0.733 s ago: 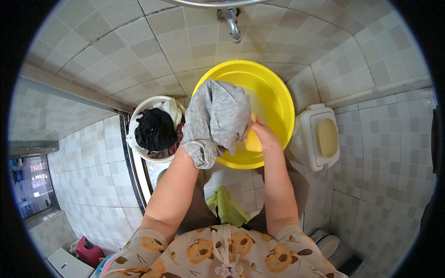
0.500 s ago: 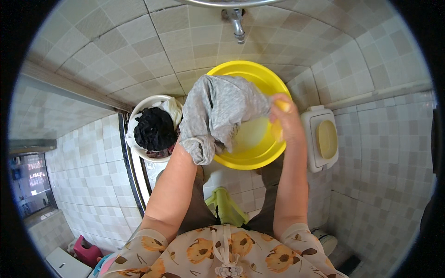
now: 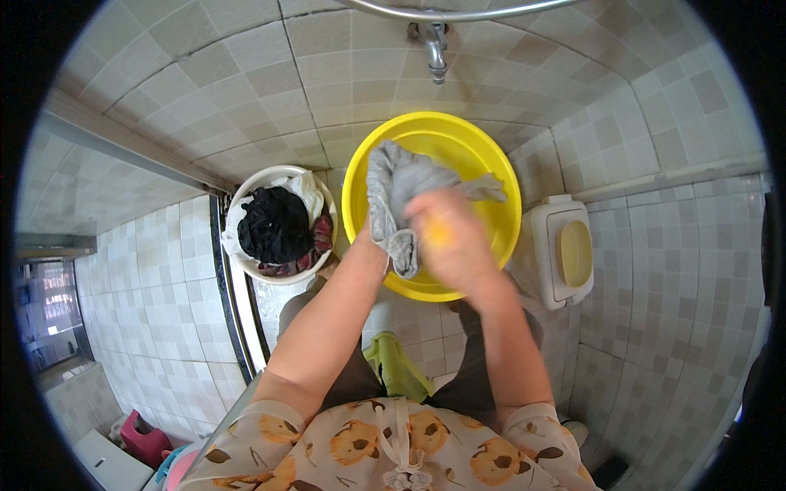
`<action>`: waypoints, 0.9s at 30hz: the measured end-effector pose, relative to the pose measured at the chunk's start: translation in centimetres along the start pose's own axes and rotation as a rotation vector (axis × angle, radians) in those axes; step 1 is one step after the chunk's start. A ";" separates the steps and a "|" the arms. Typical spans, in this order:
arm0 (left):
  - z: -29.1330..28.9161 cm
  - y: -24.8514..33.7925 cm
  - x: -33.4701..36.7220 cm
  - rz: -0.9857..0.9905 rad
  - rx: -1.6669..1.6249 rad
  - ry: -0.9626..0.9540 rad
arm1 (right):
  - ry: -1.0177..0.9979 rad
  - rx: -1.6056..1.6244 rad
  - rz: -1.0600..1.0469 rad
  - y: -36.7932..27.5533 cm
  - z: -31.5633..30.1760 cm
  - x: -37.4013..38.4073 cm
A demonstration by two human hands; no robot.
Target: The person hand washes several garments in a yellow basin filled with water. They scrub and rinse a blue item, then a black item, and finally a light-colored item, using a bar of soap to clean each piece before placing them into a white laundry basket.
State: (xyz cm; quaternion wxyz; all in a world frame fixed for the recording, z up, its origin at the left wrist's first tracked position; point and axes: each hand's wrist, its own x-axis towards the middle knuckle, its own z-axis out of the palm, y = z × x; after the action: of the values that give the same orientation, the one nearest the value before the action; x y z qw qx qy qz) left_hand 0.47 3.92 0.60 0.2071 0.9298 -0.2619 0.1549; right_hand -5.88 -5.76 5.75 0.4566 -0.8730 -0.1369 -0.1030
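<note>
A wet-looking grey garment [image 3: 399, 176] is bunched over the yellow basin [image 3: 513, 204], one end trailing toward the basin's right side. My left hand [image 3: 374, 255] reaches into the cloth from the near left; the cloth hides its fingers. Over the garment's near right part, my right hand [image 3: 465, 250] is closed around a yellow-orange bar of soap [image 3: 440, 232]. Motion blurs this hand, and I cannot tell whether the soap touches the cloth.
Left of the basin stands a white tub [image 3: 232, 245] with black, white and dark red clothes. A tap [image 3: 436, 61] juts from the tiled wall beyond. To the right, a white bin [image 3: 547, 250] carries a yellow oval dish [image 3: 575, 254]. Between my legs is a green stool [image 3: 395, 368].
My right hand has swung left and nearer with the soap, from the basin's right rim to over the garment. The garment has sunk lower and bunched up, and my left hand has shifted right.
</note>
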 end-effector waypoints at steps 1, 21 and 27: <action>-0.1 0.0 0.1 0.018 0.029 0.015 | -0.196 -0.034 0.056 -1.7 0.8 -0.7; -0.8 -1.1 0.9 -0.354 -1.776 -0.035 | 0.274 -0.232 0.102 0.2 -1.1 -1.1; -0.3 0.5 1.1 -1.044 -2.410 0.025 | 0.365 0.510 0.411 -2.3 -4.3 -0.5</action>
State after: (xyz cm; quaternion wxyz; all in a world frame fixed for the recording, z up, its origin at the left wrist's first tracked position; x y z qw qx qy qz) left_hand 1.04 3.17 1.46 0.9397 0.1524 0.1550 -0.2640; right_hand -7.30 -8.17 9.78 0.6875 -0.7076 0.1035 -0.1260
